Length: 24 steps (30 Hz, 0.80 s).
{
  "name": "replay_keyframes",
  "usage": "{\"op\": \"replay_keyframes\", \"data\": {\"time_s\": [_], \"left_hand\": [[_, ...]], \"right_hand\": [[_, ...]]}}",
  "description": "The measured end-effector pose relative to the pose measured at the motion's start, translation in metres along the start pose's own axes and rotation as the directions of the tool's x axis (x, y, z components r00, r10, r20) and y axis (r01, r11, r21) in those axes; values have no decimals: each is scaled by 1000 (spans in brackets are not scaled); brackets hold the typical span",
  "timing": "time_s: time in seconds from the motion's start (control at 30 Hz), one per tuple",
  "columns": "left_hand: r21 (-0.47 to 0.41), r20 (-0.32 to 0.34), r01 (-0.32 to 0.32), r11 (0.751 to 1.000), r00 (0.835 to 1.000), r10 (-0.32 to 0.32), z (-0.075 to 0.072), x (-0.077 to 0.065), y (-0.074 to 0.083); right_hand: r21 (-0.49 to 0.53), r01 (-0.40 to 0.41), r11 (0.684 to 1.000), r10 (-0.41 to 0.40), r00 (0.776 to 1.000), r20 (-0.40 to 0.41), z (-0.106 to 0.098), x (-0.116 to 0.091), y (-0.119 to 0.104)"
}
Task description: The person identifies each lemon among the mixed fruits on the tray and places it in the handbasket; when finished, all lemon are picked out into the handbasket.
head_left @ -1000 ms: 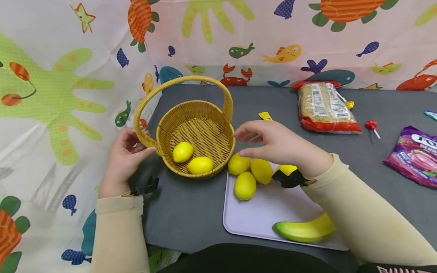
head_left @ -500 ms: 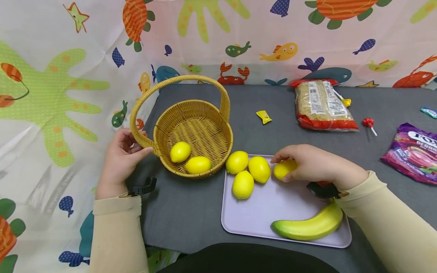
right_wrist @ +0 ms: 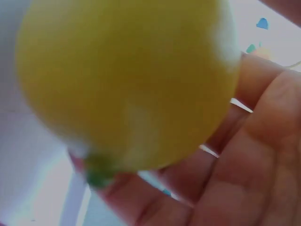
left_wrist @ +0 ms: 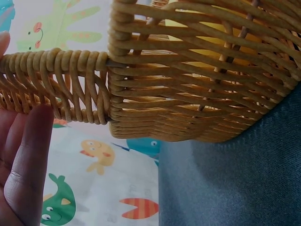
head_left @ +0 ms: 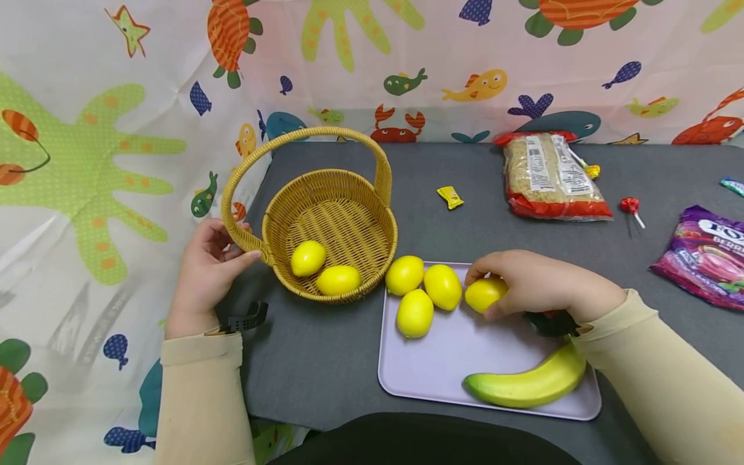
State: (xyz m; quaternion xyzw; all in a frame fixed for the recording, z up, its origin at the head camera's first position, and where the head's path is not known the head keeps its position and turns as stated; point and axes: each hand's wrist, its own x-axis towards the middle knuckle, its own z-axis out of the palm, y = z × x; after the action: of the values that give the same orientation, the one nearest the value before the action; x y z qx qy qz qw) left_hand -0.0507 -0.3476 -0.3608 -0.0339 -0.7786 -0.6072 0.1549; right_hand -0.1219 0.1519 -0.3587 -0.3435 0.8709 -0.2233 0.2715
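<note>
My left hand [head_left: 209, 271] grips the lower left end of the handle of a round wicker basket [head_left: 267, 213], thumb on the near side; the left wrist view shows the weave [left_wrist: 188, 99] close up. Two lemons [head_left: 339, 280] lie inside the basket at its near side. Over the back of a lilac tray [head_left: 442, 361], my right hand [head_left: 537, 284] holds a lemon [head_left: 484, 294] between thumb and fingers. That lemon [right_wrist: 127, 80] fills much of the right wrist view, with fingers curled round it. Three more lemons [head_left: 443, 287] cluster at the tray's back left corner, beside the basket.
A green-yellow banana [head_left: 526, 384] lies along the tray's near right. Behind are a small yellow wrapped candy [head_left: 450, 197], a red-and-clear bag of grain-like food [head_left: 552, 174] and a red lollipop [head_left: 630, 205]. At far right lies a purple candy bag [head_left: 706, 258]. A printed curtain borders the table.
My right hand has moved right from beside the basket to a lemon on the tray and taken hold of it. The left hand stays on the basket handle.
</note>
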Motion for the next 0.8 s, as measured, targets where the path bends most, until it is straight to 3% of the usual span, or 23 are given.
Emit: {"op": "replay_keyframes", "data": {"time_s": [0.2, 0.47, 0.6, 0.8], "left_hand": [[-8, -7, -9, 1000, 1000, 9, -3, -1, 3], [26, -2, 11, 1000, 1000, -11, -5, 0, 4], [36, -5, 12, 999, 1000, -12, -5, 1, 4], [56, 5, 15, 998, 1000, -15, -2, 2, 4]], "right_hand": [[128, 60, 990, -42, 990, -138, -16, 10, -15], [222, 183, 958, -107, 943, -315, -17, 50, -47], [227, 236, 945, -158, 936, -316, -16, 77, -68], [173, 265, 948, -216, 941, -259, -7, 114, -92]]}}
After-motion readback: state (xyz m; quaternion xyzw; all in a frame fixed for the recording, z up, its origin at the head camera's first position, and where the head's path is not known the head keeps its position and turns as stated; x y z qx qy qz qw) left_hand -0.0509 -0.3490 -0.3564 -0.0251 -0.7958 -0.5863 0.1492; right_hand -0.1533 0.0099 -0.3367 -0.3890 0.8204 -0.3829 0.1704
